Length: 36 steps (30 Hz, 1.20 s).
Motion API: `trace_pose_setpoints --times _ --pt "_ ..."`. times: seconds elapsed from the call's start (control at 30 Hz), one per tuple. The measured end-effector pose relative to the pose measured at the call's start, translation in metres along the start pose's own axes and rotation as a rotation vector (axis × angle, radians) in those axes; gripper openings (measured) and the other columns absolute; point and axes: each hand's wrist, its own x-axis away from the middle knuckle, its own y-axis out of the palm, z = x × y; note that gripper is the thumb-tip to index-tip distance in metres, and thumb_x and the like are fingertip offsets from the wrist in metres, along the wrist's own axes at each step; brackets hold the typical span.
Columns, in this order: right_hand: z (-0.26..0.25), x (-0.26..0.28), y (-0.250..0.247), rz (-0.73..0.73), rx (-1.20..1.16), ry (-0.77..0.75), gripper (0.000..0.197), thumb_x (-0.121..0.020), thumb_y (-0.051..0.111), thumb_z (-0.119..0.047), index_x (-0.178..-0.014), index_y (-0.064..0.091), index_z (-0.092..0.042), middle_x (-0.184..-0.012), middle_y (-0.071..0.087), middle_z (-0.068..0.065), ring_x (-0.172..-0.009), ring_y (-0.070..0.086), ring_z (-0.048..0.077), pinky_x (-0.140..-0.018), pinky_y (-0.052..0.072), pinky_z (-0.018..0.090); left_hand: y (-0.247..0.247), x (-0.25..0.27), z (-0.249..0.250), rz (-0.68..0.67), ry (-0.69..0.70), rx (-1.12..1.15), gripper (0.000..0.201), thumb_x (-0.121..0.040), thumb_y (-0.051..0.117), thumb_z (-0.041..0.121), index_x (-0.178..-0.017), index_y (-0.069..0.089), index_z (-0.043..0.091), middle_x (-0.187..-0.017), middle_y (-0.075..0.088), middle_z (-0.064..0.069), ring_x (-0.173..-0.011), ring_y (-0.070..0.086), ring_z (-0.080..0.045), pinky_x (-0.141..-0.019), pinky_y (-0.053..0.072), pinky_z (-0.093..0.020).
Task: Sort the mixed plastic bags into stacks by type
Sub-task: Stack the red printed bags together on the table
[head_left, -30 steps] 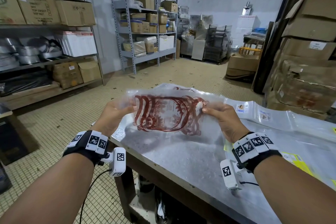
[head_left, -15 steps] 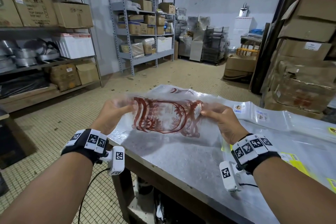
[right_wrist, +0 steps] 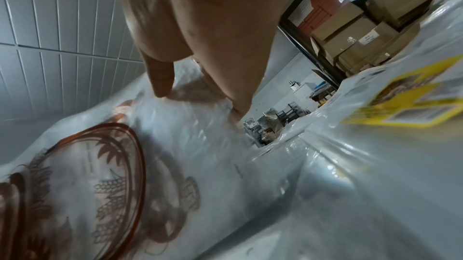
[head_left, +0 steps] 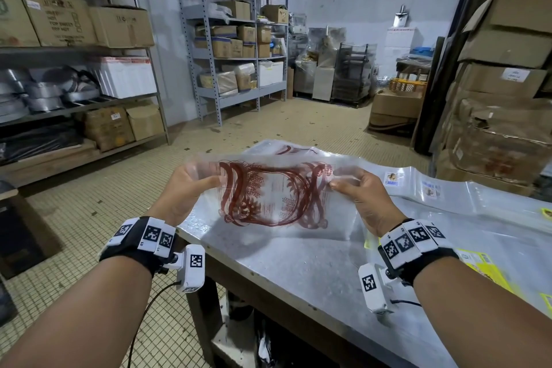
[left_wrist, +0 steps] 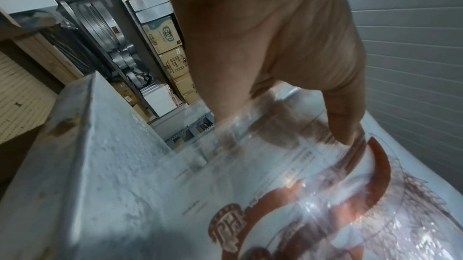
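A clear plastic bag with a dark red print (head_left: 273, 193) is stretched between both hands above the left end of the metal table (head_left: 298, 266). My left hand (head_left: 195, 181) pinches its left edge, thumb on top (left_wrist: 343, 123). My right hand (head_left: 352, 184) pinches its right edge, thumb over the film (right_wrist: 160, 82). The same red print shows in the wrist views (left_wrist: 325, 214) (right_wrist: 82, 185). Another red-printed bag (head_left: 286, 148) lies flat on the table's far end behind the held one.
Clear bags with small picture labels (head_left: 430, 188) lie along the table's right side, and yellow-printed bags (head_left: 490, 272) sit near my right forearm. Metal shelves with cartons (head_left: 236, 36) stand left and behind. Stacked cardboard boxes (head_left: 501, 92) rise to the right. Tiled floor (head_left: 89, 218) lies left of the table.
Both hands have kept hold of the red-printed bag and tipped it flatter, its top edge leaning away over the table. The head view has shifted slightly.
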Motion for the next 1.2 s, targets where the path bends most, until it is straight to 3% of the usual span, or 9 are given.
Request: trace_pose_setpoints --times 0.1,0.3,0.47,0.57,0.7,0.8,0.93,1.07,1.2 --pt "0.001 0.000 0.000 0.012 0.027 -0.018 0.013 -0.085 0.079 -0.008 -0.093 0.076 -0.017 -0.103 0.077 0.009 -0.107 0.070 0.024 -0.105 0.048 0.042 0.004 0.001 0.003 0.000 0.000 -0.002 0.049 -0.063 0.092 0.028 -0.101 0.070 0.005 -0.107 0.077 -0.012 -0.110 0.070 -0.027 -0.109 0.044 -0.054" --pt "-0.002 0.003 0.001 -0.006 0.073 -0.030 0.019 -0.084 0.080 -0.013 -0.100 0.070 -0.017 -0.094 0.079 0.002 -0.095 0.073 0.013 -0.101 0.048 0.040 0.004 -0.001 0.004 0.053 -0.014 -0.013 0.040 -0.060 0.084 0.034 -0.090 0.067 0.014 -0.104 0.075 -0.009 -0.110 0.065 -0.033 -0.108 0.042 -0.059" --pt "-0.002 0.004 0.002 0.014 0.061 -0.032 0.019 -0.085 0.080 -0.016 -0.102 0.074 -0.017 -0.102 0.078 0.006 -0.105 0.071 0.024 -0.105 0.048 0.046 0.004 -0.002 -0.001 0.082 -0.017 -0.060 0.006 -0.088 0.069 0.008 -0.091 0.064 0.007 -0.108 0.071 -0.012 -0.104 0.065 -0.027 -0.108 0.043 -0.060" --pt "-0.005 0.004 0.005 0.014 0.094 -0.046 0.015 -0.084 0.081 -0.017 -0.096 0.075 -0.021 -0.097 0.078 0.005 -0.100 0.072 0.021 -0.098 0.048 0.038 0.003 -0.003 -0.003 0.089 -0.033 -0.093 0.011 -0.090 0.068 0.011 -0.093 0.063 0.002 -0.121 0.069 -0.011 -0.112 0.066 -0.027 -0.107 0.046 -0.056" --pt "-0.014 -0.001 0.006 0.028 0.074 -0.091 0.009 -0.082 0.083 -0.017 -0.084 0.078 -0.025 -0.098 0.077 0.001 -0.107 0.069 0.029 -0.099 0.045 0.040 0.003 -0.002 0.010 0.104 0.016 -0.065 0.005 -0.090 0.069 0.007 -0.088 0.064 0.008 -0.106 0.074 -0.007 -0.106 0.067 -0.027 -0.105 0.048 -0.052" --pt "-0.015 0.000 0.006 0.032 0.037 -0.085 0.017 -0.082 0.081 -0.013 -0.098 0.076 -0.018 -0.106 0.076 0.001 -0.106 0.067 0.018 -0.094 0.044 0.032 0.003 0.001 0.012 0.109 0.035 -0.062 0.009 -0.087 0.072 0.009 -0.090 0.063 0.008 -0.098 0.072 -0.003 -0.103 0.066 -0.024 -0.104 0.047 -0.053" --pt "-0.005 0.003 0.004 0.032 0.027 -0.043 0.039 -0.080 0.085 -0.019 -0.117 0.071 -0.016 -0.108 0.076 0.007 -0.109 0.068 0.023 -0.098 0.046 0.037 0.010 0.009 0.005 0.113 0.025 -0.076 0.038 -0.069 0.078 0.036 -0.089 0.065 0.007 -0.105 0.072 -0.005 -0.112 0.062 -0.027 -0.096 0.045 -0.044" --pt "-0.005 0.006 0.009 0.049 0.074 -0.028 0.012 -0.087 0.077 -0.011 -0.094 0.072 -0.019 -0.098 0.075 0.005 -0.090 0.069 0.015 -0.083 0.044 0.029 0.011 0.003 -0.010 0.201 -0.006 -0.191 0.015 -0.079 0.076 0.018 -0.083 0.067 0.007 -0.122 0.067 -0.005 -0.120 0.057 -0.026 -0.106 0.041 -0.053" --pt "-0.013 0.005 0.016 0.067 0.004 -0.059 0.011 -0.088 0.075 -0.006 -0.092 0.069 -0.015 -0.093 0.072 0.001 -0.086 0.067 0.010 -0.083 0.045 0.026 0.017 0.000 -0.005 0.263 0.035 -0.116 0.011 -0.088 0.062 0.000 -0.077 0.060 -0.002 -0.095 0.073 -0.004 -0.095 0.065 -0.012 -0.096 0.048 -0.044"
